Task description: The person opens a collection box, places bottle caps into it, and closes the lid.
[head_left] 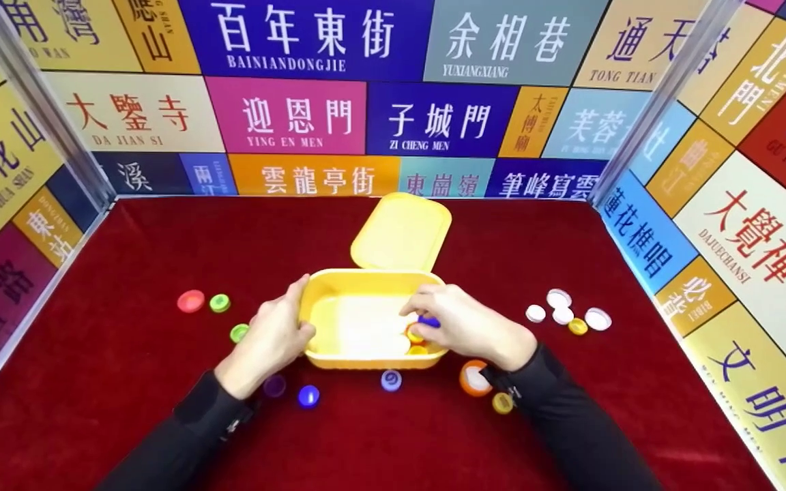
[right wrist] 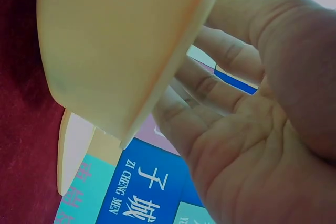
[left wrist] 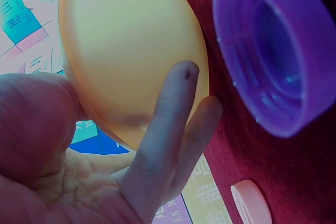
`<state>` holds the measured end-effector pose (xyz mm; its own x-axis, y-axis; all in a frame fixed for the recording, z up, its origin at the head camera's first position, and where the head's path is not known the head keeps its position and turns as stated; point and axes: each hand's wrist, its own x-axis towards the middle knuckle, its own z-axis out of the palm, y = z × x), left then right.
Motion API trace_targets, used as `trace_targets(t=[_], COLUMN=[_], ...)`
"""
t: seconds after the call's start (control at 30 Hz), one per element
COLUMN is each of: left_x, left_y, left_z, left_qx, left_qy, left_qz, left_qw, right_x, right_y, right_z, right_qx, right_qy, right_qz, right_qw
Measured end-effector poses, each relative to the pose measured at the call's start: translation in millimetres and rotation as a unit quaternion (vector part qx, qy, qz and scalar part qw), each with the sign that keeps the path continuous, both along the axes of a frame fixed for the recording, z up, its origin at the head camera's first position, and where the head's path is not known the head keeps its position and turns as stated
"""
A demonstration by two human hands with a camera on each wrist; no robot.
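Yellow box [head_left: 359, 327] sits at the centre of the red cloth [head_left: 127, 245], its hinged lid [head_left: 401, 232] standing open and tilted back toward the rear wall. Inside the box, at its right end, lie a few caps, yellow and orange among them.

Right hand [head_left: 464, 326] reaches over the box's right rim, palm down, fingers curled, pinching a blue cap [head_left: 428, 320] at the fingertips just above the caps inside. The right wrist view shows the curled fingers [right wrist: 220, 51] over the rim; the cap itself is hidden there.

Left hand [head_left: 273, 341] rests against the box's left wall, thumb at the rim, fingers straight along the outer side; the left wrist view confirms straight fingers [left wrist: 168, 124] laid flat on the yellow surface, nothing gripped.

Both forearms in dark sleeves enter from the near edge.

Around the box on the cloth: a purple cap [head_left: 274, 386] beside the left wrist, a blue-violet cap [head_left: 308, 395], an orange cap [head_left: 473, 378], green caps [head_left: 220, 303] and a red cap [head_left: 190, 301] to the left, white caps [head_left: 559, 308] well apart to the right
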<state>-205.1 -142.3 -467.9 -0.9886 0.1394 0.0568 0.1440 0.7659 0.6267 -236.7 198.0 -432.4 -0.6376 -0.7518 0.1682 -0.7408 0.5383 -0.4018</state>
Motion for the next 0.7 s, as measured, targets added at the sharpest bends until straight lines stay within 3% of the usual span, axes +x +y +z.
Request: trace_targets(t=[0.43,0.7], left_x=[0.2,-1.1], left_y=[3,0], left_z=[-1.7,0.1], left_qx=[0.006,0.003], left_qy=[0.001,-0.002], left_qz=[-0.001,-0.004], left_qw=[1.0000,1.0000], right_x=[-3.4,-4.8], right_y=[7,19], right_z=[3.5,19.5], right_qx=[-0.009,-0.027], right_qy=[0.016,0.026], right_qz=[-0.023,-0.062], right_qw=[1.000,0.997])
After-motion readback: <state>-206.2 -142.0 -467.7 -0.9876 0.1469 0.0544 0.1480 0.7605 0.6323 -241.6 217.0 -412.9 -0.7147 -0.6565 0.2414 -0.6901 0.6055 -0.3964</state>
